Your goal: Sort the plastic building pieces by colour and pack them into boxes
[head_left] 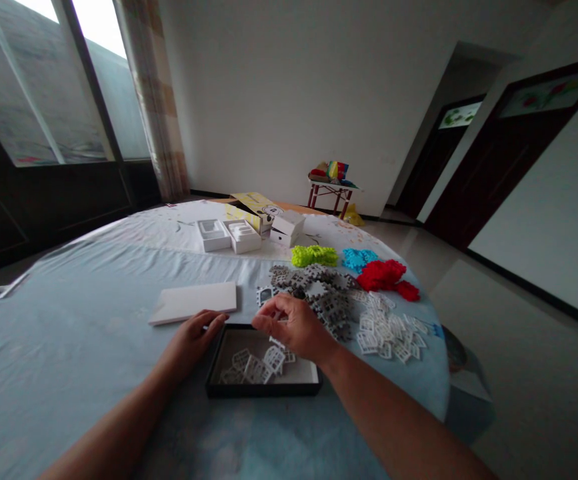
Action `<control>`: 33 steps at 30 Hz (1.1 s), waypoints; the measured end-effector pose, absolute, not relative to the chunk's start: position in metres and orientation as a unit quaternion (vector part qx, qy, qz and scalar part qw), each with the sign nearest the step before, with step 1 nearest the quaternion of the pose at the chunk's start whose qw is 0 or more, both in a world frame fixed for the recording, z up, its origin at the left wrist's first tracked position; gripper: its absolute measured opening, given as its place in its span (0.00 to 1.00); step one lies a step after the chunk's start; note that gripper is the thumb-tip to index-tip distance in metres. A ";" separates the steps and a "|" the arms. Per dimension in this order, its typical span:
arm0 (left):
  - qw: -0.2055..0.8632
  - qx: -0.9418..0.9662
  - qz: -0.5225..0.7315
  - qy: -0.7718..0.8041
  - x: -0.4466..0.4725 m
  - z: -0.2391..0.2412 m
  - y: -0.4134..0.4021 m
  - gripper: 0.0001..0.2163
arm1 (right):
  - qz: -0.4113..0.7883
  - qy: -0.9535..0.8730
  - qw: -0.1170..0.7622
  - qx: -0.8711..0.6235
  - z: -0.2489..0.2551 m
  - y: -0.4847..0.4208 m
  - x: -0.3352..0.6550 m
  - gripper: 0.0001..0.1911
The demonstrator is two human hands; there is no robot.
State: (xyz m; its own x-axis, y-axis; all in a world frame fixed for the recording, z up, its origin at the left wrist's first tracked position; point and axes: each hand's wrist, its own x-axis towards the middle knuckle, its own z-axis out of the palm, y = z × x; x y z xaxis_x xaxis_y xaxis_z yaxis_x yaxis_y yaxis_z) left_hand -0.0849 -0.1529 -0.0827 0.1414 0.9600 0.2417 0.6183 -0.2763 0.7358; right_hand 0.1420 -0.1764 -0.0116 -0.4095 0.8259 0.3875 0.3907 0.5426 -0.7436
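A round table (69,373) draped in a pale blue cloth is seen, on which a black tray (263,389) is set nearest, a flat white board (193,301) just beyond it, white boxes (229,235) and a yellow carton (256,202) at the far edge, and grey pieces (319,290), white pieces (389,327), green pieces (313,255), blue pieces (359,258) and red pieces (386,275) are heaped to the right.

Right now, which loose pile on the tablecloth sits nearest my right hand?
The grey pile, just beyond the right hand; white, red, blue and green piles lie farther off.

head-worn view, looking forward and down, close over table (69,347)
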 end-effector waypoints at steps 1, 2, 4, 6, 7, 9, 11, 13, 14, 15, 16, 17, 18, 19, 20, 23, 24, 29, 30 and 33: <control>0.243 0.715 0.356 0.551 -0.085 -0.082 -0.153 0.19 | 0.281 -0.799 0.377 -0.375 -0.011 -0.177 0.142 0.19; 0.245 0.714 0.357 0.550 -0.084 -0.082 -0.153 0.19 | 0.283 -0.806 0.373 -0.362 -0.012 -0.177 0.142 0.20; 0.247 0.715 0.358 0.548 -0.084 -0.080 -0.153 0.19 | 0.299 -0.813 0.373 -0.333 -0.013 -0.179 0.142 0.22; 0.251 0.716 0.356 0.546 -0.084 -0.080 -0.154 0.19 | 0.323 -0.807 0.383 -0.313 -0.015 -0.181 0.144 0.26; 0.253 0.715 0.355 0.546 -0.084 -0.080 -0.154 0.19 | 0.336 -0.800 0.390 -0.308 -0.016 -0.182 0.145 0.28; 0.254 0.713 0.354 0.549 -0.084 -0.080 -0.155 0.19 | 0.357 -0.784 0.404 -0.306 -0.016 -0.185 0.149 0.29; 0.254 0.713 0.353 0.550 -0.085 -0.080 -0.155 0.19 | 0.370 -0.776 0.410 -0.306 -0.017 -0.188 0.152 0.29; 0.254 0.714 0.353 0.549 -0.085 -0.081 -0.155 0.19 | 0.377 -0.775 0.409 -0.300 -0.016 -0.190 0.155 0.27; 0.254 0.714 0.352 0.550 -0.086 -0.081 -0.155 0.20 | 0.377 -0.778 0.406 -0.295 -0.016 -0.192 0.155 0.27; 0.253 0.714 0.351 0.551 -0.086 -0.081 -0.155 0.20 | 0.375 -0.782 0.405 -0.290 -0.016 -0.193 0.156 0.26; 0.250 0.714 0.351 0.552 -0.086 -0.080 -0.155 0.20 | 0.368 -0.786 0.406 -0.286 -0.017 -0.193 0.156 0.25; 0.247 0.715 0.351 0.552 -0.085 -0.080 -0.155 0.20 | 0.354 -0.789 0.412 -0.287 -0.017 -0.194 0.157 0.24; 0.243 0.715 0.352 0.553 -0.085 -0.080 -0.155 0.20 | 0.334 -0.791 0.420 -0.293 -0.018 -0.193 0.158 0.24; 0.241 0.716 0.354 0.551 -0.085 -0.079 -0.155 0.20 | 0.306 -0.793 0.431 -0.304 -0.020 -0.193 0.160 0.22; 0.240 0.717 0.357 0.548 -0.085 -0.079 -0.156 0.20 | 0.271 -0.792 0.441 -0.323 -0.022 -0.191 0.162 0.21; 0.244 0.721 0.359 0.540 -0.084 -0.077 -0.159 0.19 | 0.150 -0.780 0.442 -0.416 -0.030 -0.186 0.177 0.15; 0.247 0.722 0.358 0.538 -0.084 -0.076 -0.159 0.20 | 0.116 -0.774 0.427 -0.453 -0.033 -0.185 0.183 0.14; 0.254 0.719 0.360 0.538 -0.087 -0.077 -0.158 0.21 | 0.073 -0.759 0.300 -0.573 -0.050 -0.185 0.202 0.12; 0.255 0.716 0.361 0.540 -0.087 -0.078 -0.157 0.22 | 0.081 -0.763 0.291 -0.572 -0.052 -0.186 0.202 0.11; 0.255 0.711 0.360 0.548 -0.089 -0.080 -0.155 0.22 | 0.116 -0.777 0.309 -0.536 -0.057 -0.187 0.197 0.12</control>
